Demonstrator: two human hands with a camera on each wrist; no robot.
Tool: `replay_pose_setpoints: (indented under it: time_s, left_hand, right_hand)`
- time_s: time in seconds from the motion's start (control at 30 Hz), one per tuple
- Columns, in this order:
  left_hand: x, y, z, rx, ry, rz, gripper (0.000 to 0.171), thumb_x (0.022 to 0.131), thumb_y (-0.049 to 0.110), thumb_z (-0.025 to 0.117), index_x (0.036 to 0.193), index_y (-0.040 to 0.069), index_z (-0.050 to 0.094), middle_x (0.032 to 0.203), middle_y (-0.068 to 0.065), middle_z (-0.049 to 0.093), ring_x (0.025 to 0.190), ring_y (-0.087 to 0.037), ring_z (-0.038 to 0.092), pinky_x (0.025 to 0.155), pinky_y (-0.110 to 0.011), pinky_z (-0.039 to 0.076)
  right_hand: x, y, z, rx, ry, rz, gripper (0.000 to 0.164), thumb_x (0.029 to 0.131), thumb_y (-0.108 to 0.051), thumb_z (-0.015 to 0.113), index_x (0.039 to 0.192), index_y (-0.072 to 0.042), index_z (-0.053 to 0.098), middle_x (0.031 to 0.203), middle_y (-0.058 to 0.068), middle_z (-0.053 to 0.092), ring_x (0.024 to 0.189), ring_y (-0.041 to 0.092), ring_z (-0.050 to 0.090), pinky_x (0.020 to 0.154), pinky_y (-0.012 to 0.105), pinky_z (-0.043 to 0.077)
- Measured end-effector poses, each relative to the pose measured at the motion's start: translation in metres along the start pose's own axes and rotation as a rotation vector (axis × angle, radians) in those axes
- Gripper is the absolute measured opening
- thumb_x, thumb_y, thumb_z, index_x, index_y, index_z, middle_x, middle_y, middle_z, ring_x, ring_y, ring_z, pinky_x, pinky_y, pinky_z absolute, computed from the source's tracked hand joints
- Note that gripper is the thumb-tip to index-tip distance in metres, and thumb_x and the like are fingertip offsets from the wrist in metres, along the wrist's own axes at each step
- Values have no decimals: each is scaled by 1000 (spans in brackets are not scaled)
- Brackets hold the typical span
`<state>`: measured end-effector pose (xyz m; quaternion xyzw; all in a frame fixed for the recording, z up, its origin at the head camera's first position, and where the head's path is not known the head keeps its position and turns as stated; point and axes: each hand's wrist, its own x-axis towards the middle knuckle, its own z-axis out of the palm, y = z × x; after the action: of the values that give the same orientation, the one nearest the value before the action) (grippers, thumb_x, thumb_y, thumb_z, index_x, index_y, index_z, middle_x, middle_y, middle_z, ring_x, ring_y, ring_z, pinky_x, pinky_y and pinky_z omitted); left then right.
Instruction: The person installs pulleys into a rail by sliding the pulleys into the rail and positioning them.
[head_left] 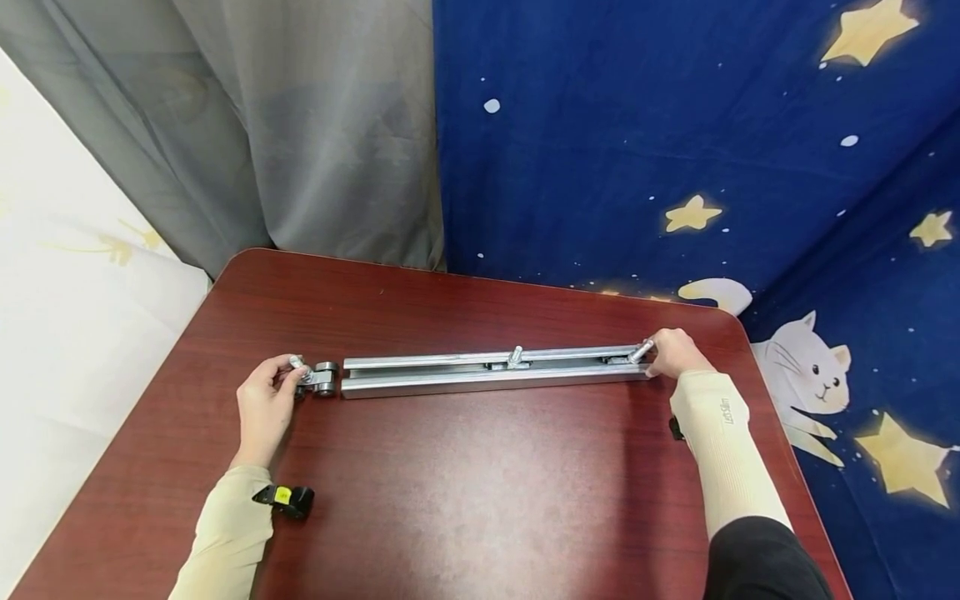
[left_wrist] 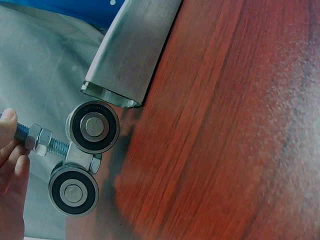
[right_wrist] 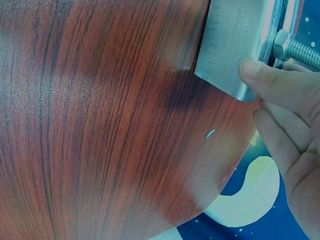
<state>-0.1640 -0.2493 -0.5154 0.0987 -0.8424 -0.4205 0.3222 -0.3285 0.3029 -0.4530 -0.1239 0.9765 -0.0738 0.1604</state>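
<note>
A long metal channel rail [head_left: 427, 383] lies across the table with its slot facing up. Two bolts stand out of that slot: a middle bolt [head_left: 516, 357] and a tilted bolt [head_left: 641, 351] near the right end. My right hand [head_left: 675, 353] grips the rail's right end, its thumb [right_wrist: 252, 69] pressed on the side wall close to the bolt. At the other end, my left hand [head_left: 264, 410] pinches the threaded bolt [left_wrist: 57, 146] of a roller trolley [head_left: 324, 379]. Its bearing wheels [left_wrist: 93, 127] sit just outside the rail's open left end, lined up with it.
The reddish-brown table [head_left: 465, 492] has rounded far corners. Behind it hang a grey curtain [head_left: 337, 150] and a blue star-patterned curtain [head_left: 570, 183]. A small pale scrap [right_wrist: 210, 133] lies on the table near the rail's right end.
</note>
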Motion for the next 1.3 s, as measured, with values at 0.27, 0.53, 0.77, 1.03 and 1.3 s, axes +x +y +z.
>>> replay_pose_setpoints:
  time_s: [0.27, 0.53, 0.77, 1.03, 1.3]
  left_hand:
    - [2, 4, 9, -7, -34, 36, 16, 75, -4, 69, 90, -5, 64, 80, -17, 63, 70, 17, 43, 64, -1, 34]
    - [2, 9, 17, -19, -64, 60, 17, 74, -4, 70, 90, -5, 64, 79, -16, 63, 69, 14, 43, 63, -3, 33]
    - [1, 14, 24, -8, -87, 76, 17, 75, -3, 70, 90, -4, 65, 80, -15, 63, 71, 13, 44, 64, -3, 34]
    - [0, 17, 32, -22, -101, 112, 16, 74, -3, 70, 89, -4, 65, 80, -15, 63, 72, 8, 44, 64, -4, 34]
    - [0, 24, 41, -33, -136, 116, 15, 75, -3, 70, 89, -3, 65, 79, -13, 63, 71, 1, 46, 63, -7, 34]
  right_hand:
    - [1, 2, 0, 9, 1, 5, 33, 59, -6, 80, 90, 1, 70, 77, 10, 65, 69, 22, 54, 67, 42, 46]
    - [1, 2, 1, 14, -3, 2, 32, 59, -6, 80, 88, 1, 69, 75, 10, 65, 69, 23, 54, 68, 42, 46]
    - [2, 4, 1, 6, 5, -9, 32, 59, -6, 80, 88, 0, 70, 77, 11, 65, 69, 23, 53, 67, 41, 45]
    - [0, 2, -1, -3, 17, -30, 31, 58, -5, 80, 87, 1, 70, 73, 9, 65, 68, 23, 53, 67, 42, 45]
    - [0, 0, -2, 9, 16, -8, 35, 60, -7, 80, 93, 0, 70, 72, 6, 64, 69, 23, 53, 68, 40, 45]
